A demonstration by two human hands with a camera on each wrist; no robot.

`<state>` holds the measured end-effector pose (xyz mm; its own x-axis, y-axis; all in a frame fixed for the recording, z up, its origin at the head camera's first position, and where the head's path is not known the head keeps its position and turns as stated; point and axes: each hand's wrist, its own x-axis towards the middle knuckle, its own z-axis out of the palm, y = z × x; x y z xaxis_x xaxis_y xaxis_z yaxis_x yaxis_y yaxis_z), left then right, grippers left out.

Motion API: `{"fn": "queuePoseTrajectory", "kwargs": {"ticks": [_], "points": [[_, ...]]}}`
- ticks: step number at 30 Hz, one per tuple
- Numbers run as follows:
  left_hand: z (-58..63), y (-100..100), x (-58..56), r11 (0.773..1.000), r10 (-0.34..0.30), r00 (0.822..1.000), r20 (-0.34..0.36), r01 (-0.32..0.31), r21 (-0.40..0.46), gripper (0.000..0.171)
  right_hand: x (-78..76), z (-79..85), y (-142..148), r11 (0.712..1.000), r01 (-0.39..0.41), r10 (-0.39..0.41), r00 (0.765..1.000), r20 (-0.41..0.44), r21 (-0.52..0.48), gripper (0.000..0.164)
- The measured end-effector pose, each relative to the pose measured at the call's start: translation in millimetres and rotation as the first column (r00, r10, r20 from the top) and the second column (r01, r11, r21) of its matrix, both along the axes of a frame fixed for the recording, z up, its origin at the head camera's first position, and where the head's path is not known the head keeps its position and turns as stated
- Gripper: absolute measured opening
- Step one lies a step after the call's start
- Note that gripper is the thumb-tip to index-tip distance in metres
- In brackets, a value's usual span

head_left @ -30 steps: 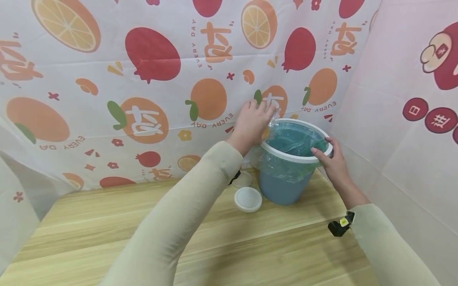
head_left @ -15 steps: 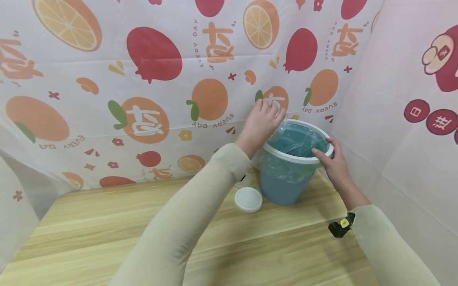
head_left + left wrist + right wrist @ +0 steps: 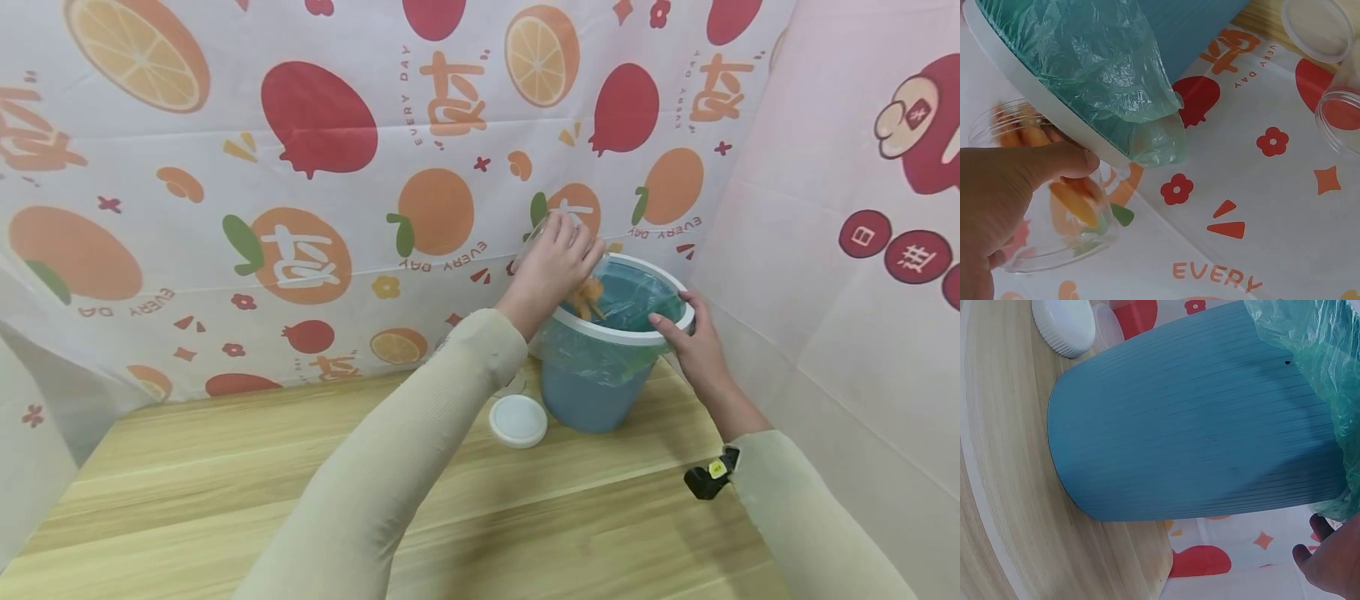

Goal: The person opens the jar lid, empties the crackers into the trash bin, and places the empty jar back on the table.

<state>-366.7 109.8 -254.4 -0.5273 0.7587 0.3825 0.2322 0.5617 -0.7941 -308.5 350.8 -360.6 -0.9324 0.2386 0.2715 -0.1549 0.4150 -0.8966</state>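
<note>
My left hand (image 3: 553,262) grips a clear plastic jar (image 3: 1094,240), tipped with its threaded mouth over the near-left rim of a blue bin (image 3: 588,392). Orange strips (image 3: 1075,201) lie inside the jar, and an orange clump (image 3: 588,297) shows at the bin's mouth; what food or material it is I cannot tell. A thin green plastic bag (image 3: 1119,69) lines the bin and folds over its white rim (image 3: 633,337). On the right side, my right hand (image 3: 697,346) holds that rim, thumb inside and fingers outside.
A white screw lid (image 3: 518,421) lies on the wooden table (image 3: 300,467) before the bin. Another clear jar (image 3: 1342,122) and a translucent lid (image 3: 1319,30) are beside it, mostly hidden by my left arm in the head view. Fruit-print sheets (image 3: 322,117) cover the walls close behind.
My left hand has moved slightly right and turned the jar over the bin. Orange pieces now show at the bin's mouth. The right hand keeps its place on the rim.
</note>
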Motion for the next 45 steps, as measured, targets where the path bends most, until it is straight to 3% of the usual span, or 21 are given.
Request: {"fn": "queuePoseTrajectory", "kwargs": {"ticks": [3, 6, 16, 19, 21, 22, 24, 27, 30, 36, 41, 43, 45], "points": [[-2.0, 0.3, -0.8, 1.000, -0.017, 0.999, -0.033, 0.018, 0.011, 0.065, -0.7, 0.4, -0.1, 1.000, 0.003, -0.003, 1.000, 0.011, -0.005, 0.084], [-2.7, 1.6, -1.6, 1.000, -0.017, 0.999, -0.041, 0.016, -0.005, 0.069, -1.4, 1.1, -0.1, 1.000, 0.007, -0.006, 1.000, 0.028, -0.008, 0.084], [-4.0, 3.6, 0.0, 0.997, -0.044, 0.999, 0.026, 0.045, -0.059, 0.083, -1.2, 1.0, 0.1, 1.000, 0.010, -0.010, 1.000, 0.021, 0.001, 0.085], [-3.9, 1.0, 2.5, 0.999, 0.008, 0.992, 0.125, -0.014, 0.044, 0.092, -1.4, 1.1, -0.8, 1.000, 0.005, -0.006, 1.000, 0.018, 0.006, 0.085], [-5.1, -3.6, 2.7, 0.980, 0.018, 0.976, 0.217, -0.060, 0.191, 0.093, -1.1, 0.6, -1.2, 1.000, 0.005, -0.006, 1.000, 0.021, 0.008, 0.085], [-6.3, -6.8, 2.1, 0.956, 0.006, 0.964, 0.266, -0.083, 0.281, 0.092, -0.8, 0.3, -1.2, 1.000, 0.005, -0.005, 1.000, 0.021, 0.009, 0.085], [-8.9, -14.8, -1.3, 0.879, -0.061, 0.941, 0.334, -0.108, 0.465, 0.090, -0.4, -0.3, -1.0, 1.000, 0.009, -0.009, 1.000, 0.020, 0.009, 0.085], [-16.3, -29.4, -10.8, 0.728, -0.203, 0.915, 0.347, -0.096, 0.679, 0.086, 0.2, -1.2, -0.2, 1.000, 0.010, -0.010, 1.000, 0.011, 0.005, 0.086], [-25.5, -44.5, -19.1, 0.589, -0.288, 0.897, 0.335, -0.109, 0.801, 0.089, 0.4, -2.7, 0.6, 1.000, 0.010, -0.010, 1.000, 0.011, 0.007, 0.086], [-41.8, -72.3, -21.5, 0.344, -0.427, 0.838, 0.339, -0.196, 0.918, 0.105, 1.1, -3.9, -0.9, 1.000, 0.004, -0.004, 1.000, 0.014, 0.004, 0.086], [-54.3, -88.3, -16.5, 0.140, -0.555, 0.782, 0.285, -0.249, 0.958, 0.106, 2.3, -2.5, -0.2, 1.000, 0.015, -0.015, 1.000, 0.010, 0.005, 0.086], [-61.4, -94.7, -14.0, 0.072, -0.599, 0.758, 0.257, -0.268, 0.961, 0.108, 2.4, -2.7, 0.2, 1.000, 0.015, -0.015, 1.000, 0.014, 0.009, 0.087], [-68.5, -101.2, -11.3, 0.018, -0.643, 0.732, 0.224, -0.278, 0.960, 0.110, 2.5, -2.5, 0.1, 1.000, 0.011, -0.011, 1.000, 0.017, 0.009, 0.087]]}}
